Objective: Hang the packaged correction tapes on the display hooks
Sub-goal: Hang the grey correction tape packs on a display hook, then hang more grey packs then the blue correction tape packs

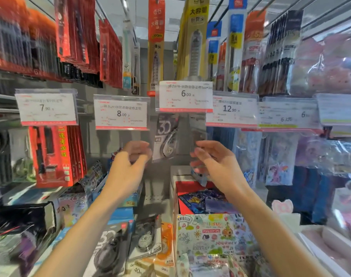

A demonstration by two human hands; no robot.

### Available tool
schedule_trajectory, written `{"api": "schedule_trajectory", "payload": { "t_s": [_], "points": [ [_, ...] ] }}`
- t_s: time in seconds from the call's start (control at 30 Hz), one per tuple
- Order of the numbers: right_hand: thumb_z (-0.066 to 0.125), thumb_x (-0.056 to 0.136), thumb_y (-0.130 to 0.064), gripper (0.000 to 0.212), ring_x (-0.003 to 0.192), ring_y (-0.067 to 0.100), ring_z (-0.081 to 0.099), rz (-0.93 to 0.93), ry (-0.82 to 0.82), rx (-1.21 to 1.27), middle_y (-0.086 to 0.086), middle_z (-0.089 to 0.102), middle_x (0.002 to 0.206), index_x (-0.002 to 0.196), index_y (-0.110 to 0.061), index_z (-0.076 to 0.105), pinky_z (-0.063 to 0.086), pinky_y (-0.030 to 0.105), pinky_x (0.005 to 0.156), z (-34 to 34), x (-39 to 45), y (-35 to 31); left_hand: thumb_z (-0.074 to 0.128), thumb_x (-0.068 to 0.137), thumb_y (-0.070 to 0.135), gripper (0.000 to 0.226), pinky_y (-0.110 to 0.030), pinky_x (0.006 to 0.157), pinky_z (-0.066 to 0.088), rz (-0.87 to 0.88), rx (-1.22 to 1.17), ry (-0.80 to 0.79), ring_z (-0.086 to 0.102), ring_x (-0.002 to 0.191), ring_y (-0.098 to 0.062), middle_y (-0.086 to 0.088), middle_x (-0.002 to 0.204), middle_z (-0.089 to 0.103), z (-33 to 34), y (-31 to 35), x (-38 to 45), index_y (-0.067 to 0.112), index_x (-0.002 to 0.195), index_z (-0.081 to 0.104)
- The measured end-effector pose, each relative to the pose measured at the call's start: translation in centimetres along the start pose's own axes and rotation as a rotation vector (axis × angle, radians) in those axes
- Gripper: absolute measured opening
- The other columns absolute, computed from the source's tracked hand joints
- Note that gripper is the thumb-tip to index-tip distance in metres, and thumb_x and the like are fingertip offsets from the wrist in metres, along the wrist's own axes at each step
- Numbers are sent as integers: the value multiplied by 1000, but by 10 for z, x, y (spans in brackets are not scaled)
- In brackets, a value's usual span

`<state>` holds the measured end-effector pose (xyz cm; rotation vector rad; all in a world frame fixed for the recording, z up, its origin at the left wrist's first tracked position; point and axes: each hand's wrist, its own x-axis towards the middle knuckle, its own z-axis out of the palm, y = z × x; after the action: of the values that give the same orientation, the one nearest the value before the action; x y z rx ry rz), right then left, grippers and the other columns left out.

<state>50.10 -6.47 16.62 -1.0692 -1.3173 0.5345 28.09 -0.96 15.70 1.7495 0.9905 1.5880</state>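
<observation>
A packaged correction tape, dark card marked 30, hangs below the 6.00 price tag; its hook is hidden behind the tag. My left hand is raised just left of the pack with loosely curled fingers and holds nothing I can see. My right hand is raised to the pack's right, its relaxed fingers pointing left. A blurred clear pack sits just above those fingers. Several more packaged correction tapes lie on the shelf below, between my forearms.
Price tags for 7.90, 8.00 and 12.90 line the hook row. Red pen packs hang on the left, clear sticker bags on the right. Notebooks and boxes fill the lower shelf.
</observation>
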Motion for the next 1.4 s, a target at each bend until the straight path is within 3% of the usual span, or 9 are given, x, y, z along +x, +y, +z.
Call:
{"api": "schedule_trajectory", "payload": {
  "t_s": [0.1,0.17,0.33,0.5,0.67,0.83,1.2,1.3,1.4],
  "points": [
    [65,102,-24,10,68,13,74,-8,1,59,0,81,86,110,-22,70,60,23,63,-13,-32,-4,64,99,12,9,-17,68,58,-13,-101,28,73,85,-15,-1,99,74,-6,15,-32,19,105,67],
    [64,102,-24,10,67,14,72,-10,-13,91,4,80,84,106,-23,73,59,23,62,-18,-56,-4,64,99,10,9,-15,65,56,-22,-131,23,72,74,-9,-6,93,76,-9,20,-57,14,107,67],
    [65,101,-21,12,64,16,69,41,-34,175,5,78,82,99,-26,76,56,22,57,-26,-109,5,62,99,14,10,-24,66,60,-49,-154,22,74,73,-15,-3,92,78,-25,15,-116,16,108,68],
    [63,101,-17,11,61,14,66,153,13,178,3,76,76,103,-12,73,53,21,53,-25,-146,15,61,99,10,13,-18,63,57,-138,-191,79,73,68,-11,1,84,80,-50,-6,-157,19,104,69],
    [66,99,-20,12,62,15,66,226,85,163,7,75,78,97,-12,75,54,21,49,-14,-177,18,63,100,16,17,-36,73,60,-190,-199,109,74,71,-15,-2,91,80,-85,-28,-178,30,102,73],
    [65,100,-18,14,60,13,67,213,187,119,4,76,76,92,-19,77,56,20,53,24,-197,16,60,101,12,23,-21,64,60,-200,-275,68,74,71,-12,1,86,80,-129,-49,-173,31,98,73],
    [64,100,-15,11,58,1,67,140,336,-50,-7,77,69,96,-17,75,55,13,55,122,-196,-5,61,98,3,16,-19,64,60,-165,-164,-134,70,61,-4,7,77,79,-241,-92,-113,17,101,67],
    [66,99,-14,10,58,-9,64,123,266,-149,-19,75,69,96,-17,74,50,6,55,143,-183,3,64,97,3,16,-19,64,55,-167,-36,-238,67,61,2,-10,82,75,-244,-103,-97,18,100,67],
    [68,98,-18,8,63,-3,63,164,166,-244,-5,78,81,98,-22,75,49,9,59,164,-167,23,64,97,3,14,-17,60,53,-208,52,-361,67,64,-11,-32,92,68,-233,-116,-78,16,102,65]
  ]
}}
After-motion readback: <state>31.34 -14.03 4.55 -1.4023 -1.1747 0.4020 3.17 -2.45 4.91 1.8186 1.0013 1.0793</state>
